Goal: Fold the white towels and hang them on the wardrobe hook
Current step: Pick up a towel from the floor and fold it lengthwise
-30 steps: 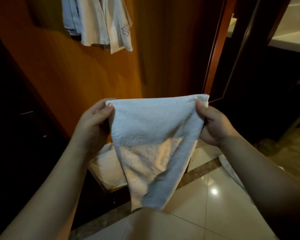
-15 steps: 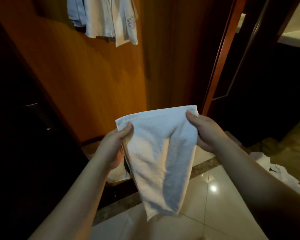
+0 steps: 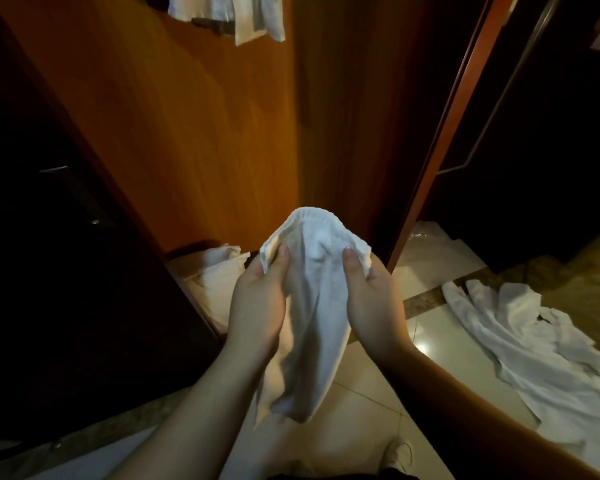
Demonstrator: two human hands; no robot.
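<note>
A small white towel (image 3: pixel 314 306) hangs in front of me, bunched into a narrow fold with its top edge arched upward. My left hand (image 3: pixel 258 299) pinches its left top corner and my right hand (image 3: pixel 373 299) pinches its right top corner, thumbs on the near side. The two hands are close together, palms facing each other. White towels (image 3: pixel 229 13) hang high on the wooden wardrobe wall (image 3: pixel 194 126); the hook under them is hidden.
A white crumpled cloth (image 3: pixel 541 351) lies on the tiled floor at the right. Pale folded fabric (image 3: pixel 215 278) sits on the low wardrobe shelf behind my left hand. A dark cabinet (image 3: pixel 49 237) stands at the left, a wooden door frame (image 3: pixel 440 147) at the right.
My hands have come together, narrowing the spread towel into a bunched fold. The view has tilted downward, so the hanging towels sit near the top edge and more floor shows.
</note>
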